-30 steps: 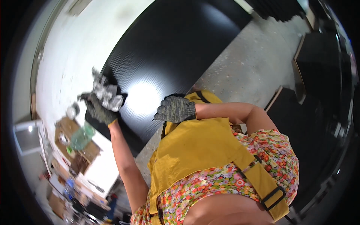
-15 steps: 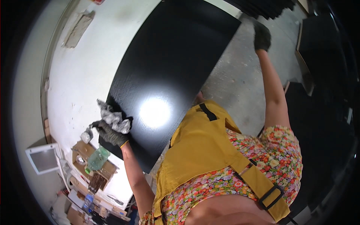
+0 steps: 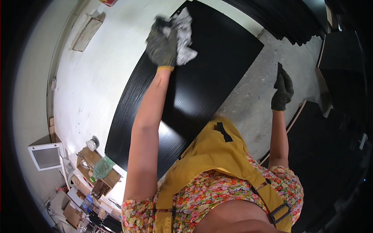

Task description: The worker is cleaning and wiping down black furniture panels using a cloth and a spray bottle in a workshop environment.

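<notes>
1. Closest in, a yellow apron (image 3: 210, 151) over a flowered top (image 3: 221, 186) came up against the near side of a black panel (image 3: 221, 58).
2. The right hand (image 3: 282, 91), in a dark glove, was out over the grey floor (image 3: 252, 112), well apart from the panel. Its fingers were bunched narrow; I couldn't tell whether they gripped anything.
3. The left hand (image 3: 161, 44), its glove edged in yellow at the wrist, reached much farther forward, clutching a crumpled pale cloth (image 3: 184, 39). The cloth spilled out on the hand's right, over the panel's far left part, well away from the right hand.
4. The panel lay flat along a white table (image 3: 93, 93), its grain shining where light struck it.
5. Just beside the panel's near left corner, a green bottle (image 3: 103, 167) lay in a cardboard box (image 3: 112, 179).
6. Farther off, a pale block (image 3: 87, 34) sat near the table's left edge, and dark boards (image 3: 278, 17) were stacked past the panel's far end.
</notes>
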Demonstrator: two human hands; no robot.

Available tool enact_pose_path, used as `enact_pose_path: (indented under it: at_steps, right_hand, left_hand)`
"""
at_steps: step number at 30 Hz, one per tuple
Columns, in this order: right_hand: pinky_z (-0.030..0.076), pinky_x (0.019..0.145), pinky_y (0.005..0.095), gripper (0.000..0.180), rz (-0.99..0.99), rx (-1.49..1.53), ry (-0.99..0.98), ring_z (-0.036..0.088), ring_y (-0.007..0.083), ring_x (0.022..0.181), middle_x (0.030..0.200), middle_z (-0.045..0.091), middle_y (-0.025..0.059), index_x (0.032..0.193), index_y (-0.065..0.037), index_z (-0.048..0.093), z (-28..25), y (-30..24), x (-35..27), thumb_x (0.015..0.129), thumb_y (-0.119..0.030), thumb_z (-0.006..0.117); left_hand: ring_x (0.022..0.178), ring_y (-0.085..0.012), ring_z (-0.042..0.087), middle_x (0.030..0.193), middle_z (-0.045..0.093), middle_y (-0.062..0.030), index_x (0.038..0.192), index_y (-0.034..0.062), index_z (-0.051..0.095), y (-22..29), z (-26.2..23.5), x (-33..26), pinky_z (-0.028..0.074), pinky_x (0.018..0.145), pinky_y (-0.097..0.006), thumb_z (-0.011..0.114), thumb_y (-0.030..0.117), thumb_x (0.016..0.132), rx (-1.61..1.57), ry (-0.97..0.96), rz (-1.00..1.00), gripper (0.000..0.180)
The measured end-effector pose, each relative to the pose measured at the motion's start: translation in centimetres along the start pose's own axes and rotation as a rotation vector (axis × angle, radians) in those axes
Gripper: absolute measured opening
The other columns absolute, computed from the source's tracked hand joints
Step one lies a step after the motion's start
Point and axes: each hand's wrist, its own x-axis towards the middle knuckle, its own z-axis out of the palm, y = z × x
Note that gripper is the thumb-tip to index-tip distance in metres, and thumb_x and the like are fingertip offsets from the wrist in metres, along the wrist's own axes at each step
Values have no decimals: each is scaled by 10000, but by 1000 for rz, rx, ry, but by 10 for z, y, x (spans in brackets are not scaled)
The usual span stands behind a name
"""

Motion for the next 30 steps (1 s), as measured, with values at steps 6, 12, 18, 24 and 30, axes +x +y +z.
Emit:
enact_pose_path:
  at_steps: [6,12,18,24,30]
  right_hand:
    - [399,596,218,262,73,-204,215,482,55,660,770,589,-20,1174,-10,678,-56,-21,-16,930,-38,586]
    - [384,579,229,271,21,-26,228,484,62,651,878,664,9,1183,8,663,-63,-21,-15,927,-39,587]
    - [399,565,216,326,-646,-653,-53,515,101,685,977,687,73,1231,12,637,-24,-23,4,914,-61,616]
    - [403,586,243,234,-18,141,-148,502,119,648,772,616,46,1118,13,655,86,-10,20,914,-100,641]
    - [448,627,223,235,-240,256,-549,486,88,638,929,675,51,1120,34,666,197,15,-6,899,-37,634]
  left_hand:
    - [964,-318,625,1011,654,-179,1244,74,572,103,71,34,490,852,-422,632,380,865,-264,-42,276,491]
    - [916,-330,659,1032,683,-165,1128,89,653,156,59,-27,509,821,-437,576,563,832,-515,-462,629,564]
    - [883,-338,656,1000,687,-150,1115,127,674,122,18,-102,529,780,-435,598,431,821,-705,-769,565,429]
    - [1083,-287,591,1177,621,-101,1285,130,557,26,-80,-189,455,930,-445,642,548,789,-658,-819,285,654]
    - [1102,-258,619,1160,636,-136,1293,78,544,-50,-219,-302,489,959,-396,684,310,869,-953,-291,-502,503]
